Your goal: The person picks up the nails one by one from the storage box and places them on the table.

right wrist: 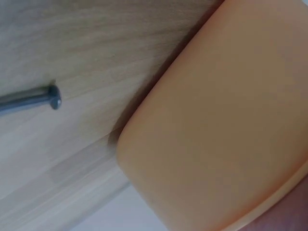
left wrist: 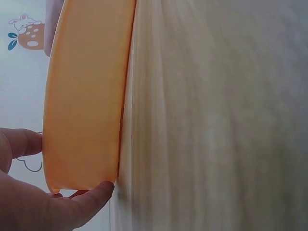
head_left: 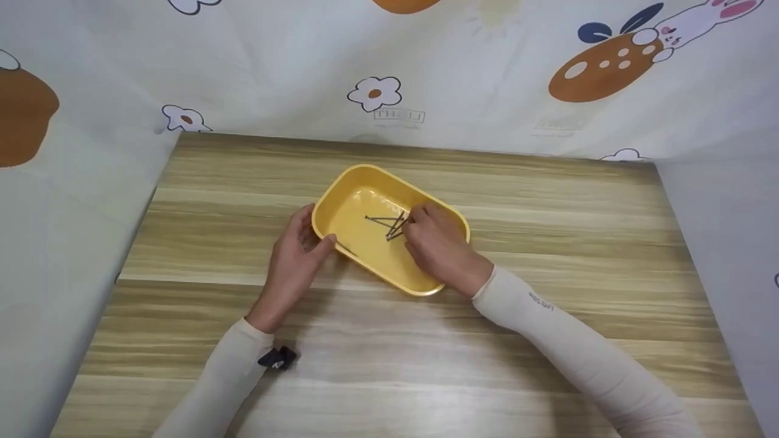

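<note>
A yellow plastic tray [head_left: 371, 258] with rounded corners stands at an angle on the wooden table. My left hand [head_left: 295, 255] grips its left corner, thumb at the near rim and fingers against the outer wall; the left wrist view shows the fingertips [left wrist: 103, 190] along the tray's side [left wrist: 86, 96]. Several dark metal nails [head_left: 384, 220] lie crossed on the tray floor. Reaching over the near rim, my right hand [head_left: 438, 246] has its curled fingers down among them, pinching at the nail ends. Its thumb and fingertips are mostly hidden.
Outside the tray, a nail [right wrist: 29, 100] shows on the tabletop in the right wrist view. A small black clip-like object [head_left: 280, 358] sits beside the left sleeve. Patterned cloth walls [head_left: 292, 91] rise behind the wooden table [head_left: 389, 365] and at both sides.
</note>
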Available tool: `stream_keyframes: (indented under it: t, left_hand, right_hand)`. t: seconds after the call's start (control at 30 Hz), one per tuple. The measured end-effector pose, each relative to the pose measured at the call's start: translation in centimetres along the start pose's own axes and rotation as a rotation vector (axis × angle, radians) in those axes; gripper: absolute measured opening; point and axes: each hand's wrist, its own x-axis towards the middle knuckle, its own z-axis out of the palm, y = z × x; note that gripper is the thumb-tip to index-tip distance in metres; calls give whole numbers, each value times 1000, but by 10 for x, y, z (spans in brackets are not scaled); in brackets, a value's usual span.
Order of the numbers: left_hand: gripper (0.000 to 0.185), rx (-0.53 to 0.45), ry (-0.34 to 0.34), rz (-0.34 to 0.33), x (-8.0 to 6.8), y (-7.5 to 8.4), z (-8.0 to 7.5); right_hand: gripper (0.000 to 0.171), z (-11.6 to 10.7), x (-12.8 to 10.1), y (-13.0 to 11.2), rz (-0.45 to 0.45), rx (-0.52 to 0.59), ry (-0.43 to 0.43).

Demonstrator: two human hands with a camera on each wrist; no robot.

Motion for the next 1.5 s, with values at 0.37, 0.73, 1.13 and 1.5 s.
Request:
stream_keyframes:
  t: [0.37, 0.73, 1.13, 1.5]
  left_hand:
    - [68, -5, -5, 0, 1, -2, -1]
    - [69, -42, -15, 22, 1, -4, -1]
    - [69, -5, -11, 27, 1, -3, 1]
    - [69, -24, -14, 29, 1, -3, 0]
  right_hand:
    - [10, 1, 1, -2, 1, -18, 6]
    - [11, 1, -1, -5, -31, -66, -25]
    - [8, -30, -23, 5, 12, 26, 47]
    - [8, -46, -45, 12, 42, 108, 123]
